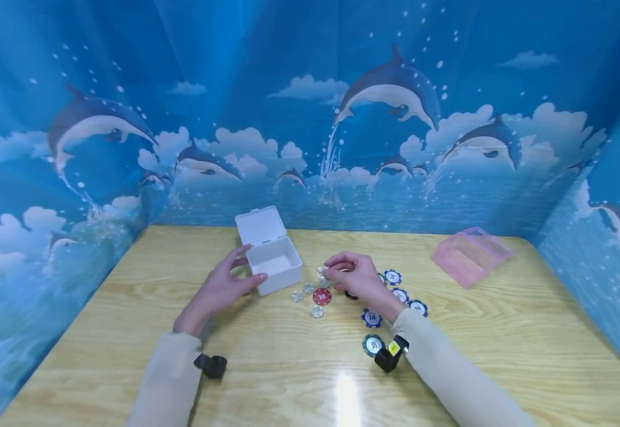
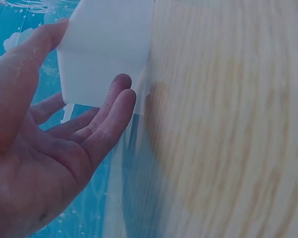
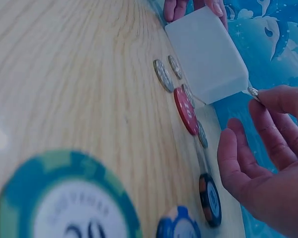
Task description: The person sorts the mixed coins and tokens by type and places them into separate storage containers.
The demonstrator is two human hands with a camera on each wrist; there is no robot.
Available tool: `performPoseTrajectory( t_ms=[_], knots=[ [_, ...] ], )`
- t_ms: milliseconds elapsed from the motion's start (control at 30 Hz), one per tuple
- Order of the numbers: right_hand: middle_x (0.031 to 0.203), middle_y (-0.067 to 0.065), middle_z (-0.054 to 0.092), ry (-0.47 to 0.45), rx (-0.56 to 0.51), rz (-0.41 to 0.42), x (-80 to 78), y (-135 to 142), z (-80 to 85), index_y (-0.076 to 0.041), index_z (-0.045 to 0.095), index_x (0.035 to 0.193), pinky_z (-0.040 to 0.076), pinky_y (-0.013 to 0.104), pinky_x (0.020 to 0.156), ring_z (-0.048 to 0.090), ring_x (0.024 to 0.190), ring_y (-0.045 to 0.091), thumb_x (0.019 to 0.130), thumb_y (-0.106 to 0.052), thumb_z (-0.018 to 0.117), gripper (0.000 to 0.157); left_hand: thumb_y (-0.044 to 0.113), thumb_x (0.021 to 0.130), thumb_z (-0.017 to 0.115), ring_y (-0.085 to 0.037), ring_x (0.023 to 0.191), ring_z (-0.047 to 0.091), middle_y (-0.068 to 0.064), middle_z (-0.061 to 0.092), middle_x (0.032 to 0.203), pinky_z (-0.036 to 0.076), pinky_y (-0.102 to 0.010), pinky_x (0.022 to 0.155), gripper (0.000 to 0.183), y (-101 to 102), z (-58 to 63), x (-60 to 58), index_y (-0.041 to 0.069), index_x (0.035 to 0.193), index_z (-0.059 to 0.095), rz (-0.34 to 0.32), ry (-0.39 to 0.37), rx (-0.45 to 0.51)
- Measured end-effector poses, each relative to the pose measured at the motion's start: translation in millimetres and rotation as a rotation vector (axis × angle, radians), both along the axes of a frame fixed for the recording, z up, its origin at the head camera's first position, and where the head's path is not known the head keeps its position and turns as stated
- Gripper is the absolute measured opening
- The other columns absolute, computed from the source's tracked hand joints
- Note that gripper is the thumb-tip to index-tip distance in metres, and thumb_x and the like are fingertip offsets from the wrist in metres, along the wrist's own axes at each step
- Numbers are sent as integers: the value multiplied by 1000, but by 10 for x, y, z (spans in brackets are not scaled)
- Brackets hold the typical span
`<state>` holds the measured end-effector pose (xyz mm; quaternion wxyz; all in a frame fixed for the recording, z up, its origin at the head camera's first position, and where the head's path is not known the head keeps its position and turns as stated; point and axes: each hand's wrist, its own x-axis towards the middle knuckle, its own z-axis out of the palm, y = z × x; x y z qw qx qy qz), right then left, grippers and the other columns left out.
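An open white plastic box (image 1: 274,261) with its hinged lid (image 1: 260,225) tipped back stands on the table. My left hand (image 1: 228,283) holds the box's left side between thumb and fingers; in the left wrist view the last fingers (image 2: 118,106) curve beside its wall. My right hand (image 1: 360,276) is just right of the box, pinching a silver coin (image 3: 254,92) between thumb and forefinger above the table. Below lie several silver coins (image 1: 317,311) around a red poker chip (image 1: 321,296) marked 10. A black chip (image 3: 210,200) lies partly under the right hand.
Several blue-and-white chips (image 1: 372,318) and a green chip (image 1: 374,345) lie near the right forearm. A pink mesh pouch (image 1: 470,256) lies at the back right of the wooden table (image 1: 267,367). A blue dolphin curtain (image 1: 267,118) hangs behind and at both sides.
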<state>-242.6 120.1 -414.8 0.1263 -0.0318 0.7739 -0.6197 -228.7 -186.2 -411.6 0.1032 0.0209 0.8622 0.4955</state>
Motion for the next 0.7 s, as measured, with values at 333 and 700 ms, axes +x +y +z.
performPoseTrajectory(
  t_ms=[333, 700],
  knots=[
    [105, 5, 73, -50, -130, -72, -113, -191, 41, -6, 68, 118, 62, 41, 91, 71, 102, 25, 92, -11, 74, 28, 45, 90, 76, -42, 132, 58, -21, 35, 163, 57, -49, 101, 94, 36, 11, -10, 22, 164, 22, -7, -10, -2],
    [107, 7, 74, -51, -171, -82, -226, -399, 113, -7, 69, 118, 62, 44, 92, 72, 99, 23, 91, -9, 75, 28, 44, 90, 77, -46, 142, 46, -21, 34, 163, 57, -49, 101, 96, 33, 23, -8, 22, 163, 18, -2, -26, 10]
  ],
)
